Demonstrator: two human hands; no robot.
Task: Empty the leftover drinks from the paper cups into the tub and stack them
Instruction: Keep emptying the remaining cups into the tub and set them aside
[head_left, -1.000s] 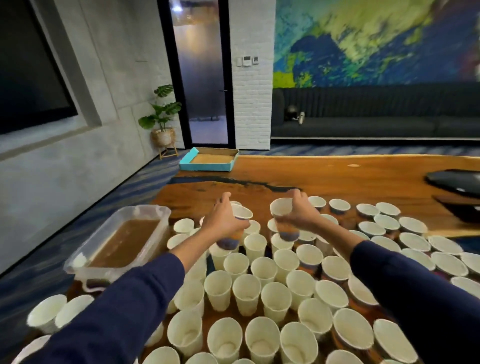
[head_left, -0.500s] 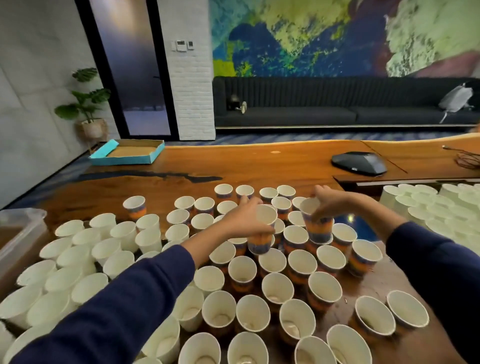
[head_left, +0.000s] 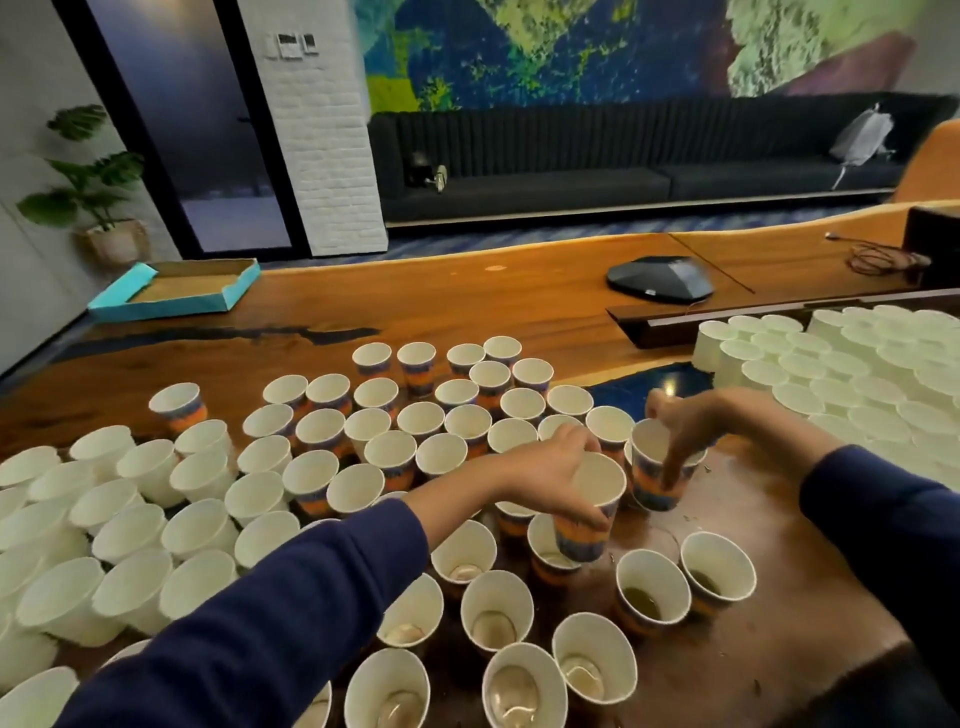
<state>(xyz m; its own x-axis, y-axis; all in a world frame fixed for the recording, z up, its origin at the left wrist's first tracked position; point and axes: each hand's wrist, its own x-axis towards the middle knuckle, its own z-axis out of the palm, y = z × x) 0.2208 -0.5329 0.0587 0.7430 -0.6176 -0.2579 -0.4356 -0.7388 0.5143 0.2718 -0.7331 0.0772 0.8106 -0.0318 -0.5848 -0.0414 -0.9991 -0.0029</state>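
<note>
- Left hand (head_left: 553, 480) and right hand (head_left: 691, 426) each gripped an orange-and-blue printed paper cup (head_left: 589, 512).
- Many white-lined cups (head_left: 652, 592) on the wooden bench (head_left: 467, 301) held dregs; most work seemingly remained.

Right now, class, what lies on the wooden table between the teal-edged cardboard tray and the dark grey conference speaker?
Nothing: in the head view, bare wooden table runs from the teal-edged cardboard tray to the dark grey conference speaker.
</note>
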